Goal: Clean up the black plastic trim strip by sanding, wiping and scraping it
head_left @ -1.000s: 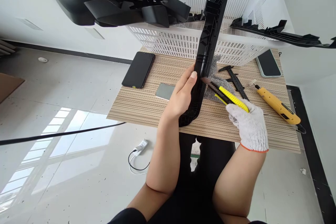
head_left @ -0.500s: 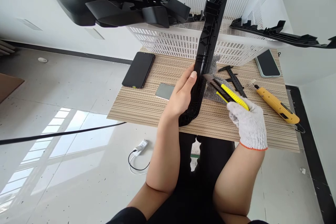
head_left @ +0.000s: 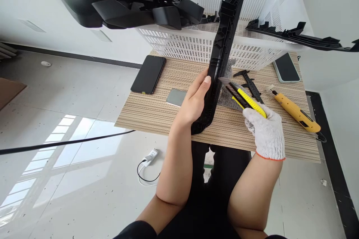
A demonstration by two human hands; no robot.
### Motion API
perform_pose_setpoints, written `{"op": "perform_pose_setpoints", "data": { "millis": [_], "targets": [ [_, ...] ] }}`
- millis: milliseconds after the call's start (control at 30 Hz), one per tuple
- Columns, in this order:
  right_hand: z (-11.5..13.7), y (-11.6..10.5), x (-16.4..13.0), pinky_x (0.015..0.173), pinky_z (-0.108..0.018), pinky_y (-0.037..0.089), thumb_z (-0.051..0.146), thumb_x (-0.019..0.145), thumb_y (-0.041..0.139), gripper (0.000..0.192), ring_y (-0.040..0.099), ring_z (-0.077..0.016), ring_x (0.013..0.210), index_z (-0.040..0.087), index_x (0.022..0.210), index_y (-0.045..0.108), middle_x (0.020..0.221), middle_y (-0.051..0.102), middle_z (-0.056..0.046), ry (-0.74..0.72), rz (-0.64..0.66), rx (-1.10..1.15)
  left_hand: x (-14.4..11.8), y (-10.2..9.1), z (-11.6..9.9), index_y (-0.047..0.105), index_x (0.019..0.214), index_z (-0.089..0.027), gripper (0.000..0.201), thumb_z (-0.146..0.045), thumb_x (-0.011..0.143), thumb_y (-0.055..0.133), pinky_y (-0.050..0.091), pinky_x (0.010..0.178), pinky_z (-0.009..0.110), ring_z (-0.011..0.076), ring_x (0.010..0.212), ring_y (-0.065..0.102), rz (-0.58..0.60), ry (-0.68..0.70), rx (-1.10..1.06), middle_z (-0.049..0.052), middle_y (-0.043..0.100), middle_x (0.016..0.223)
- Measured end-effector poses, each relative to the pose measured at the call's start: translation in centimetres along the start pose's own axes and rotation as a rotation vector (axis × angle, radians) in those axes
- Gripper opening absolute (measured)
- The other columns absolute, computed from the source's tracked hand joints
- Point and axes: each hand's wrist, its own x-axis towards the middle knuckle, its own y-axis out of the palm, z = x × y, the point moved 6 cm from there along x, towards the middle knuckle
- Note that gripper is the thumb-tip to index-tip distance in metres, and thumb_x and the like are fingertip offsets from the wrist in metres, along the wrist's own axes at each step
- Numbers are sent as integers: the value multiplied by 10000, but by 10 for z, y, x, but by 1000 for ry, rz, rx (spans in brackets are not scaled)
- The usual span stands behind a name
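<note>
My bare left hand (head_left: 195,99) is closed around the lower part of a long black plastic trim piece (head_left: 223,41), its thumb lying along the near face. The piece leans up and away, passing in front of the white basket. In a white knit glove with an orange cuff, my right hand (head_left: 265,130) grips a yellow and black utility knife (head_left: 245,99). The blade is out and points up-left at the trim's right edge; whether it touches I cannot tell. Under and behind the knife lies a grey cloth (head_left: 228,99).
A white plastic basket (head_left: 193,44) stands at the table's back, with black trim parts (head_left: 134,7) sticking out on both sides. On the wood-grain table (head_left: 146,115) are a black phone (head_left: 148,74), a grey plate (head_left: 176,97), calipers (head_left: 252,87), a yellow rotary tool (head_left: 297,112) and a second phone (head_left: 286,68).
The knife in my right hand has shifted very slightly, its blade tip a little right and still near the trim edge. My left hand keeps its hold on the trim piece.
</note>
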Motion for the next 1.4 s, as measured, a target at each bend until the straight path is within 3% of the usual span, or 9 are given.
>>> {"op": "perform_pose_setpoints", "data": {
  "millis": [100, 233, 333, 467, 600, 833, 1400],
  "targets": [
    [-2, 3, 0, 395, -193, 339, 323, 612, 825, 406, 429, -72, 442, 178, 986, 761, 486, 519, 53, 23, 64, -68, 0, 0, -1, 579, 1347, -272, 411, -427, 1002, 418, 319, 1214, 408, 240, 1455, 389, -2, 8, -3, 2, 560, 1455],
    [0, -1, -1, 390, -185, 325, 335, 627, 812, 391, 427, -65, 446, 184, 984, 756, 516, 529, 53, 13, -4, 23, 0, 0, -1, 582, 1347, -276, 412, -431, 999, 427, 332, 1207, 398, 238, 1441, 414, 6, 12, -13, 3, 559, 1459],
    [-1, 3, -2, 399, -187, 348, 324, 599, 838, 429, 440, -70, 450, 181, 996, 760, 512, 540, 49, 45, 64, -56, 0, 0, 0, 579, 1351, -278, 419, -441, 995, 430, 346, 1199, 405, 242, 1442, 412, -1, 12, -3, 1, 565, 1454],
    [1, 0, -2, 395, -177, 334, 336, 639, 808, 399, 422, -60, 448, 183, 1005, 756, 511, 515, 59, 11, -2, 19, 1, 0, 1, 584, 1348, -282, 412, -432, 997, 431, 352, 1200, 393, 229, 1423, 440, -4, 1, -12, -4, 582, 1436],
    [-1, 5, -3, 410, -187, 370, 336, 616, 829, 441, 452, -73, 464, 182, 1022, 758, 516, 544, 48, 25, 70, -84, 0, 0, -2, 594, 1334, -264, 395, -402, 1003, 429, 348, 1201, 385, 229, 1428, 433, -5, 20, -20, -3, 576, 1443],
    [-1, 6, -3, 423, -187, 388, 350, 633, 826, 436, 466, -76, 476, 199, 1038, 762, 524, 554, 46, 1, 87, -111, 0, 0, -3, 612, 1308, -241, 376, -380, 1006, 436, 337, 1204, 363, 225, 1434, 426, -21, 11, -13, 8, 570, 1450],
    [-1, 4, -3, 409, -184, 372, 357, 636, 818, 437, 452, -74, 466, 193, 1037, 759, 515, 544, 49, 17, 56, -67, 1, -1, -2, 609, 1308, -240, 381, -390, 1008, 428, 356, 1192, 380, 243, 1435, 422, -14, 12, -9, 18, 578, 1439]
  ]
}}
